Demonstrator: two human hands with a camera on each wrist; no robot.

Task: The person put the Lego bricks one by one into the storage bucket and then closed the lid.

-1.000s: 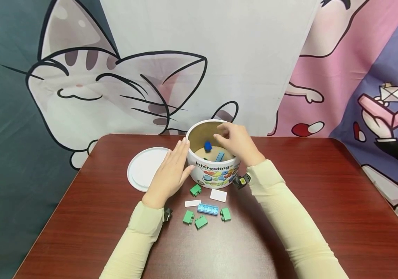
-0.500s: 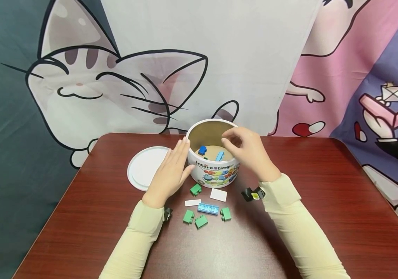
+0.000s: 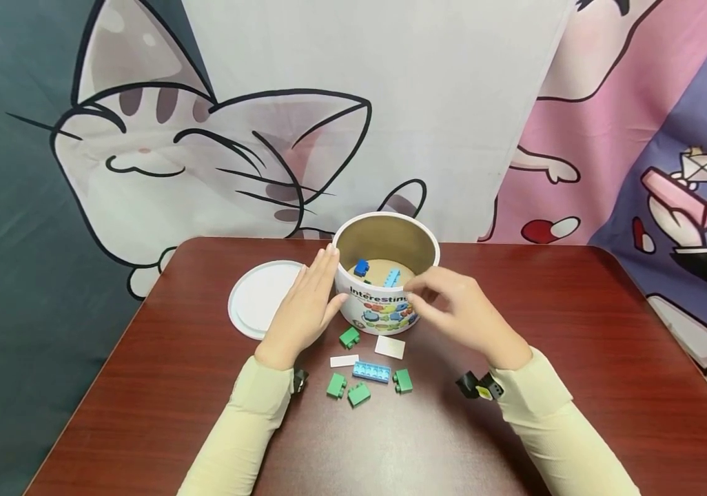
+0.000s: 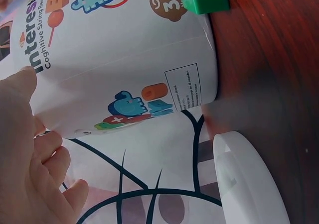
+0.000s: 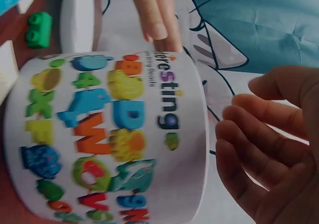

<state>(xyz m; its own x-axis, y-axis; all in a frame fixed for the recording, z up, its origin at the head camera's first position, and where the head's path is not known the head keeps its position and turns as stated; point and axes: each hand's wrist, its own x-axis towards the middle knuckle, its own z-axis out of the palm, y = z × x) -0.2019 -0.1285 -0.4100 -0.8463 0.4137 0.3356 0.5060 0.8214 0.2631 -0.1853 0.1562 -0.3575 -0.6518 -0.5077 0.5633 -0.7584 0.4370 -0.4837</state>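
Observation:
A white printed tub (image 3: 384, 313) stands upright near the table's back edge, its mouth uncovered. My left hand (image 3: 304, 306) rests against the tub's left side, fingers straight. My right hand (image 3: 465, 313) is at the tub's front right, outside the rim; its fingers (image 5: 264, 129) are loosely bent around nothing in the right wrist view. Inside the tub lie a dark blue brick (image 3: 362, 267) and a light blue brick (image 3: 392, 277). Before the tub are several green bricks (image 3: 358, 395), a long light blue brick (image 3: 371, 372) and two white flat pieces (image 3: 389, 346).
A white round lid (image 3: 254, 303) lies left of the tub, partly behind my left hand. The dark red wooden table (image 3: 173, 386) reaches back to a cloth backdrop (image 3: 428, 103) printed with cartoon figures.
My right hand has come out from over the tub's mouth, moving right and toward me. The dark blue brick dropped onto the tub's floor. My left hand has stayed put.

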